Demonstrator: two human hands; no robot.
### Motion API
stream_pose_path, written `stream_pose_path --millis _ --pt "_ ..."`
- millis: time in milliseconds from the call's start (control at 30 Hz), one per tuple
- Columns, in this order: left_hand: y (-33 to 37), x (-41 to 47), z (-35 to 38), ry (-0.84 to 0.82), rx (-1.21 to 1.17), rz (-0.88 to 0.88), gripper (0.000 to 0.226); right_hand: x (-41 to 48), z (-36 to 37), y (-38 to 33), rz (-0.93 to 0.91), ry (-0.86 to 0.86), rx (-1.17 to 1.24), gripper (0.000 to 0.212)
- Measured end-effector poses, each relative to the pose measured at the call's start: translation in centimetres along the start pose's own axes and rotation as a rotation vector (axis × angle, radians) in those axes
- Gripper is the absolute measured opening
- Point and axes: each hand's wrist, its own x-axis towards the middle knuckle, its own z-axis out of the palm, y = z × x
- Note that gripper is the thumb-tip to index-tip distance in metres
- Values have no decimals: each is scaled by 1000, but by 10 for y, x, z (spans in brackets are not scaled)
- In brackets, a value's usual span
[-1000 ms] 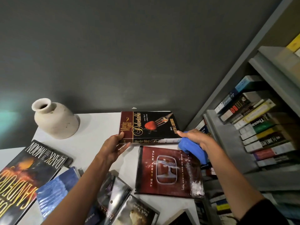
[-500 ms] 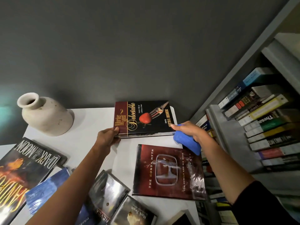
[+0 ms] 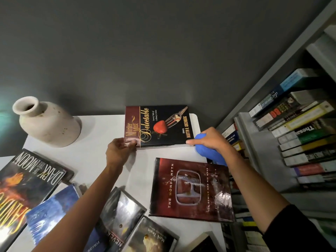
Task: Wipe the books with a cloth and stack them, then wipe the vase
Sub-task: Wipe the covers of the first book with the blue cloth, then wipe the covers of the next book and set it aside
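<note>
The Murder Most Delectable book (image 3: 158,126) lies flat, cover up, at the far right corner of the white worktop (image 3: 101,128), close to the dark wall; the left hand (image 3: 118,151) grips its near left corner, fingers curled over the edge; the right hand (image 3: 212,140) holds a bunched blue cloth (image 3: 209,155) in curled fingers, its thumb out and touching the book's near right corner; this looks like the placing step, with the book being squared up as the base of the stack; the Honda Myth book (image 3: 190,190) lies just near of it, the likeliest next pick; that move calls for the left hand to let go, lift or steady that cover while the cloth passes over it, then lay it squarely on top; more books (image 3: 31,179) lie overlapping at the near left, not yet stacked; the pale vase (image 3: 47,122) stands at the far left, well apart, presumably for last; a bookshelf (image 3: 254,151) fills the right
</note>
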Motion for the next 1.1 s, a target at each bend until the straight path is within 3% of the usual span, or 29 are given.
stream_pose_path --millis 167,333,533,667,733,867,1100 --pt "0 -8 -5 -22 261 217 65 -10 13 -4 -46 103 -379 69" --pt "3 -7 -6 -14 451 390 46 -18 20 -12 -111 210 -480 54" --pt "1 -8 -5 -36 536 366 43 -26 24 -17 -109 245 -458 51" --pt "11 -17 -20 -83 630 351 62 -39 21 -23 -31 248 -449 52" --pt "13 -27 -38 -53 636 429 67 -51 18 -30 -2 292 -440 51" --pt "11 -60 -88 -22 537 563 40 -89 13 -57 -54 370 -349 48" --pt "-23 -137 -189 -63 468 575 19 -205 71 -102 -226 206 -164 47"
